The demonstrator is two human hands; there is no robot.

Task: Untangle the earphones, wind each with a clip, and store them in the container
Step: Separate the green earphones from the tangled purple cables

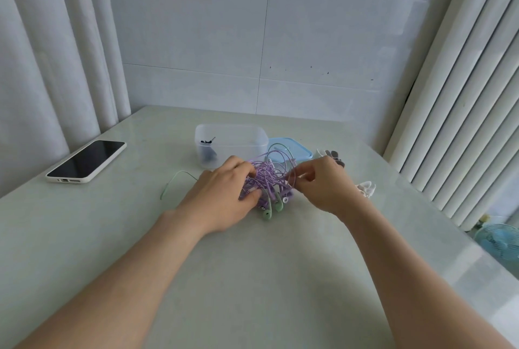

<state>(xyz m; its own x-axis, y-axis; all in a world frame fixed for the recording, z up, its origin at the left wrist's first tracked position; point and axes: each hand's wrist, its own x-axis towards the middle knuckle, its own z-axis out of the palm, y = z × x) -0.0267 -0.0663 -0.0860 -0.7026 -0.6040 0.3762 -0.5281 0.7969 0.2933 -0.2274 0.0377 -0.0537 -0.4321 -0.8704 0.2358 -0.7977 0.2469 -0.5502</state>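
Note:
A tangle of purple and green earphones (pixel 268 180) lies mid-table. My left hand (pixel 224 194) grips its left side, thumb and fingers curled into the purple cords. My right hand (pixel 323 183) pinches a purple strand at the tangle's right edge. Green earbuds (pixel 271 208) stick out below the bundle, and a green cord end (pixel 175 181) trails off to the left. Behind stands a clear plastic container (pixel 233 143) with a wound black earphone (pixel 207 149) inside. A white clip (pixel 366 188) lies right of my right hand; more clips (pixel 332 155) lie behind it.
A phone (pixel 87 160) in a white case lies face up at the table's left edge. The container's blue lid (pixel 295 149) rests behind the tangle. Curtains hang left and right, a tiled wall stands behind the table, and a small fan (pixel 500 239) sits low on the right.

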